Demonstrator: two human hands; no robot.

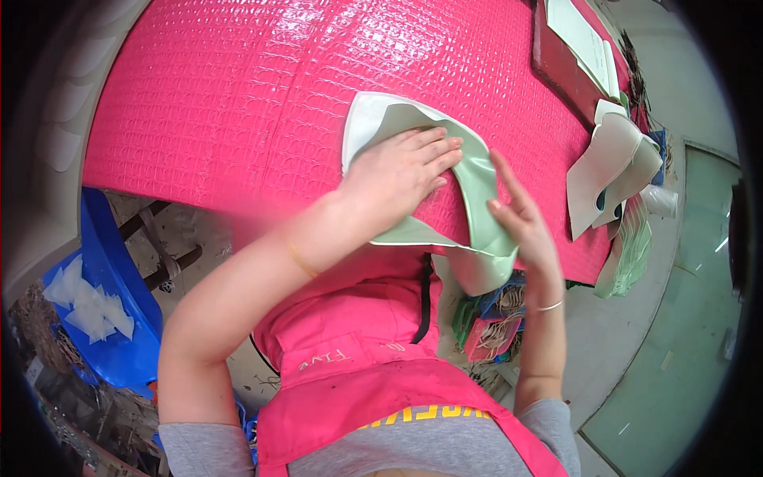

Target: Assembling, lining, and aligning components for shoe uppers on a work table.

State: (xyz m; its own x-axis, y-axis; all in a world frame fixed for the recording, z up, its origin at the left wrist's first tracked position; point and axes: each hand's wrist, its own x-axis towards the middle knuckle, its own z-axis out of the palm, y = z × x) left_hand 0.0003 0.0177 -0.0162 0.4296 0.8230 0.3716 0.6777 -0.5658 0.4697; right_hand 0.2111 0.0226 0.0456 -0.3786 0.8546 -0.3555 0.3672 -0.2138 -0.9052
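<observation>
A curved, band-like piece of pale green sheet material (477,191), smooth and leathery with a whitish edge at its far left corner, lies bent round on the near edge of the pink-covered table (238,119). Its lower right part droops over the edge in a fold. My left hand (397,175) rests flat across the piece's left part, fingers stretched out together toward the right. At the outer right side of the band is my right hand (524,222), its thumb and fingers apart. The thumb tip is against or very near the green surface; I cannot tell which.
More pale pieces (608,163) and green ones (628,250) hang over the table's right edge. A notepad (584,44) lies on a dark red board at the far right. Below left stands a blue plastic chair (119,238) with white scraps; coloured baskets (489,338) sit below right.
</observation>
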